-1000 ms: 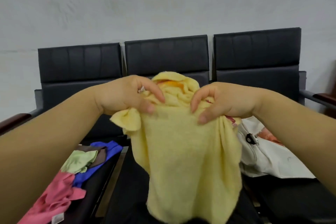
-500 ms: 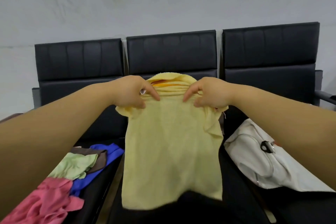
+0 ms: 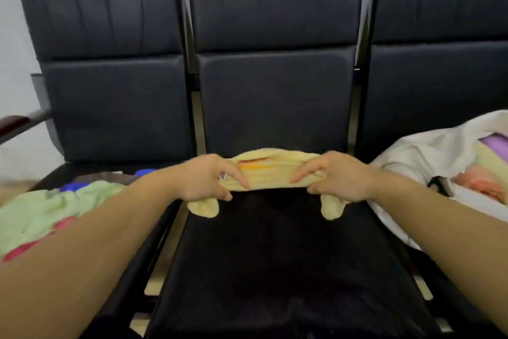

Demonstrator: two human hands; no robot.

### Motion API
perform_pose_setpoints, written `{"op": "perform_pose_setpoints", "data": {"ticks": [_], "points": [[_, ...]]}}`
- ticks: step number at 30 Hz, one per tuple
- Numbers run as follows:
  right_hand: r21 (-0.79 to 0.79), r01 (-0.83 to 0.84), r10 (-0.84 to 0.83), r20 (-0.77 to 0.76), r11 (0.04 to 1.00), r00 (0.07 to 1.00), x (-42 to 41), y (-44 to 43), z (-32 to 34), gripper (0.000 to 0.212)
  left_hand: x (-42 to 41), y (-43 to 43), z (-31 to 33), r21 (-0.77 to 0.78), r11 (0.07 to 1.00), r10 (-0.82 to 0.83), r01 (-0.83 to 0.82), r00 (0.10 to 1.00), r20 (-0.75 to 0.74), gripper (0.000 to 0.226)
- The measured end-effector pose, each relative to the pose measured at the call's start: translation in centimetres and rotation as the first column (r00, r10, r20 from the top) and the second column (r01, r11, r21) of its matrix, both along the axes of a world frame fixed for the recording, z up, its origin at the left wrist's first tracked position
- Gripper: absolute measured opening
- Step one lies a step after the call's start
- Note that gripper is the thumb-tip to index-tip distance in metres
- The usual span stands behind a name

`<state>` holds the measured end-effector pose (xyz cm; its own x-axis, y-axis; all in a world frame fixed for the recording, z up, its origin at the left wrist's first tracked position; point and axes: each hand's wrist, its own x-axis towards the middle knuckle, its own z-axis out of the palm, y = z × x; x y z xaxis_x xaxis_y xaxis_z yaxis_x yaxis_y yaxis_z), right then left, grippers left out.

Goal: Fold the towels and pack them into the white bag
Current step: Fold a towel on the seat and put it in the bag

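Observation:
A pale yellow towel stretches between both hands low over the middle black seat, near its back, seen almost edge-on as a thin band. My left hand pinches its left end and my right hand pinches its right end, and a small corner hangs below each hand. An orange patch shows along the top fold. The white bag lies open on the right seat with purple, yellow and pink cloth inside.
Loose towels lie heaped on the left seat: a light green one on top, pink and blue beneath. The middle seat is bare black leather. A black clip sits on the bag.
Both hands have come down from chest height toward the middle seat, and the towel that hung down in front of me now lies flat between them. The view has tilted downward.

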<state>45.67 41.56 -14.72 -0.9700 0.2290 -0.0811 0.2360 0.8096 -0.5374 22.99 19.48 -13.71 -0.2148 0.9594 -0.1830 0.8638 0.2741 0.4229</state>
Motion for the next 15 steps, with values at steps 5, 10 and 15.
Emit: {"op": "perform_pose_setpoints", "data": {"ticks": [5,10,15], "points": [[-0.438,0.093,0.088,0.375,0.894,0.923,2.0,-0.3,-11.1,0.043,0.7,-0.6,-9.2,-0.354,0.924,-0.047,0.146,0.960,0.275,0.044],[-0.644,0.253,0.016,0.381,0.722,0.924,1.2,1.1,-11.6,0.038,-0.7,0.8,-11.2,-0.333,0.937,0.056,0.104,0.898,0.437,0.043],[-0.292,0.216,-0.087,0.396,0.932,0.914,0.8,1.6,-14.0,0.028,-1.2,0.7,-13.8,-0.349,0.936,0.131,0.045,0.877,0.463,0.037]]}}
